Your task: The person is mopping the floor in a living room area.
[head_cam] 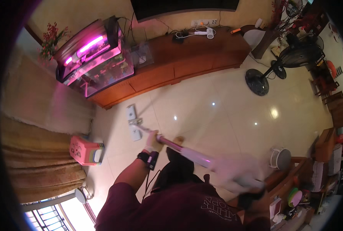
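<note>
A flat-head mop stretches from its pale two-part head [135,122] on the tiled floor up to the right along a pink and white pole [186,151]. My left hand [154,141] is closed around the lower part of the pole, with a dark strapped device on the wrist. Strong blur covers my right hand [246,182] at the pole's upper end; it appears to grip there, but single fingers cannot be made out. A dark band sits at the right wrist. The mop head lies just off the front left of the wooden cabinet [160,76].
A lit aquarium [111,69] and a white hair dryer [209,32] stand on the cabinet. Stacked plastic stools [83,151] are at the left by the curtain [38,161]. Black pedestal fans [257,82] stand back right; a round stool [282,158] is beside wooden furniture.
</note>
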Demonstrator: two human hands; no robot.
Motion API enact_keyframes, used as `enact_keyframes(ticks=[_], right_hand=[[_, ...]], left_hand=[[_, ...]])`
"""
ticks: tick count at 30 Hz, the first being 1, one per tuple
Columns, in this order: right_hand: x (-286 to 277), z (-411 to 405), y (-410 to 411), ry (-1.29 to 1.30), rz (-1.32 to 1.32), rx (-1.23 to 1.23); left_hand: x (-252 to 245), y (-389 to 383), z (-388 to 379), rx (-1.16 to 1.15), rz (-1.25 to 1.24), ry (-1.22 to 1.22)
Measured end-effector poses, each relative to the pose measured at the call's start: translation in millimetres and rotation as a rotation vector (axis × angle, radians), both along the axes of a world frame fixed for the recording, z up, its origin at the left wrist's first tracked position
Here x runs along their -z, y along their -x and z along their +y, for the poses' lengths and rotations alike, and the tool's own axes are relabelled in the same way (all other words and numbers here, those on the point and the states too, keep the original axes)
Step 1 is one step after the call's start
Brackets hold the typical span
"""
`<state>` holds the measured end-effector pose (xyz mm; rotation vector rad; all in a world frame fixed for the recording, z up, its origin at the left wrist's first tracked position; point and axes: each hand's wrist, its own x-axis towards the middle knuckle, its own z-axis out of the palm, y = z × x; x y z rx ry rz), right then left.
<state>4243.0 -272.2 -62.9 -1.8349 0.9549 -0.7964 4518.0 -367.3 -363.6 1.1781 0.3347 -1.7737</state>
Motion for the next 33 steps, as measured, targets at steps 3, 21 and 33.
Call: enact_keyframes(ticks=[3, 21, 33], right_hand=[[41, -52, -17, -0.109, -0.589, -0.168], [-86, -93, 166, 0.332, -0.565, 0.485], [-120, -122, 160, 0.281, -0.026, 0.288]], left_hand=[[12, -26, -37, -0.055, -0.168, -0.105], [-88, 304, -143, 0.937, -0.003, -0.036], [-71, 417, -168, 0.959, 0.384, -0.064]])
